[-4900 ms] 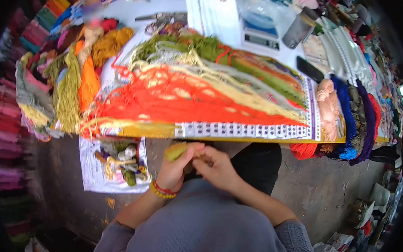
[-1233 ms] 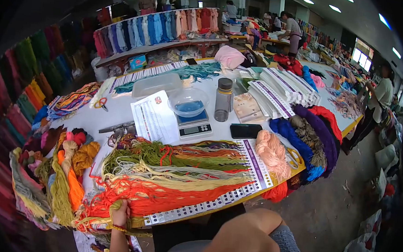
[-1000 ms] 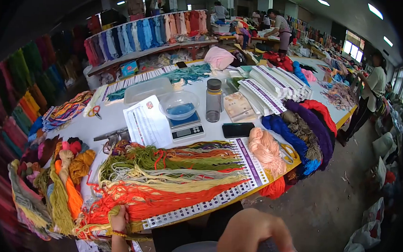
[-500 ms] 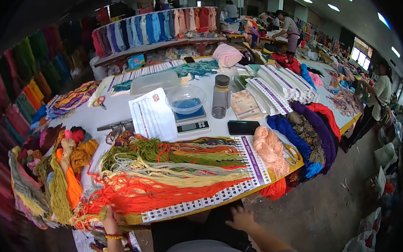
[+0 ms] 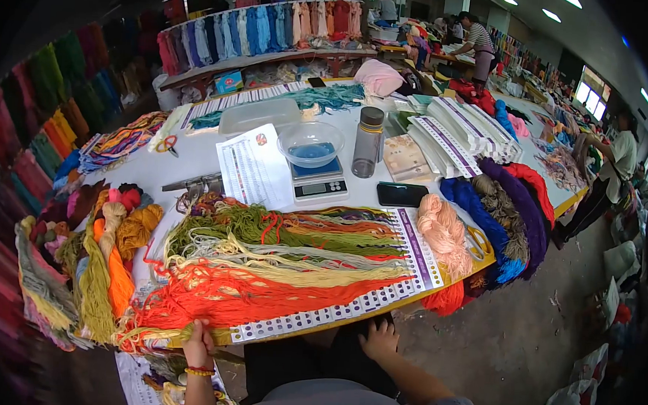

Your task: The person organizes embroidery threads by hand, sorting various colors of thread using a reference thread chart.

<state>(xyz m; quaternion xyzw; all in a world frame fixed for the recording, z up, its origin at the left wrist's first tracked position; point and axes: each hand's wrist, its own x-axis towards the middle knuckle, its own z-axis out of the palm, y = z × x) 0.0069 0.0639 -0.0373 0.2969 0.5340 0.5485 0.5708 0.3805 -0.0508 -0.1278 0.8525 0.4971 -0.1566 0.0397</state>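
Olive yarn (image 5: 158, 335) in L hand (image 5: 198, 345)

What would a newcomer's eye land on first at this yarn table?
Most striking is the broad fan of bright orange wool strands lying across the long white punched card at the near edge of the white table, with pale yellow strands behind it. The left hand grips the yellow-green wool bundle at the fan's left end, while the right hand rests open below the table edge.

Grey concrete floor (image 5: 523, 341), lower right; white table (image 5: 193, 166), centre; long wooden shelf (image 5: 273, 57), upper centre; bright windows (image 5: 592, 84), upper right; ceiling strip lights (image 5: 574, 0).
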